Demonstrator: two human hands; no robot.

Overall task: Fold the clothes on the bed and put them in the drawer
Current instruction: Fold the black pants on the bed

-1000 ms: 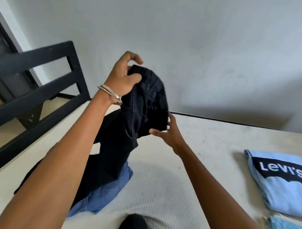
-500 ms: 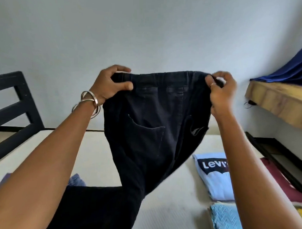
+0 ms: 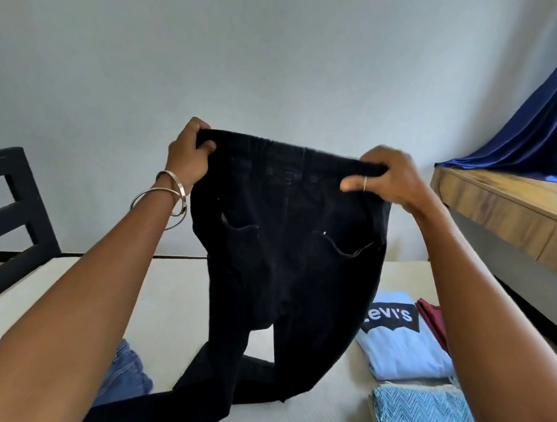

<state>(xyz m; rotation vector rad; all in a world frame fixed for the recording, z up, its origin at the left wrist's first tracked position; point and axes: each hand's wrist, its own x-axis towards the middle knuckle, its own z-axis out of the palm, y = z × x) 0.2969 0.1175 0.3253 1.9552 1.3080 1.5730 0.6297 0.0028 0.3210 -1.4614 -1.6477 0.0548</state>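
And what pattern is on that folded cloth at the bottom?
The folded cloth has a blue and white zigzag pattern, seen in the head view.

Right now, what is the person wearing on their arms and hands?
Both forearms are bare, with no sleeves in view. The left wrist carries two thin silver bangles. The right hand has a slim silver ring on the thumb. No watch or gloves show.

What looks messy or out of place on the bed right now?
Only the blue jeans by the left arm, lying crumpled and unfolded. The Levi's shirt and patterned cloth lie folded; both hands hold the black trousers up by the waistband.
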